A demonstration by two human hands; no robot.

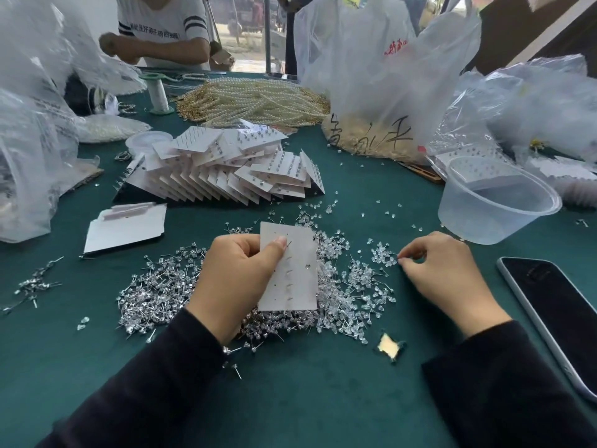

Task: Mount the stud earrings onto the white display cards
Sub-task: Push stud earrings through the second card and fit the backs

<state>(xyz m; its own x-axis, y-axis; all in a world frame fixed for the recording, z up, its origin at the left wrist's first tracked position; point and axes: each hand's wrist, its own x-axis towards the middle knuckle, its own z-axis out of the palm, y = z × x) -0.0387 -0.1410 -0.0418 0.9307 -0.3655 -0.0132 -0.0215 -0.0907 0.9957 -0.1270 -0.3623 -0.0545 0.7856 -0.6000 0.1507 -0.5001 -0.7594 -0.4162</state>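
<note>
My left hand grips a white display card upright above the table, thumb pressed on its face. The card has two columns of holes; several stud posts poke through the left column and one stud sits on the right. A wide heap of loose clear stud earrings covers the green cloth beneath. My right hand is at the heap's right edge, its fingertips pinching at a small stud among clear backs.
A fanned stack of filled cards lies behind, blank cards to the left. A clear plastic tub and a phone are on the right. Pearl strands, plastic bags and another person fill the back.
</note>
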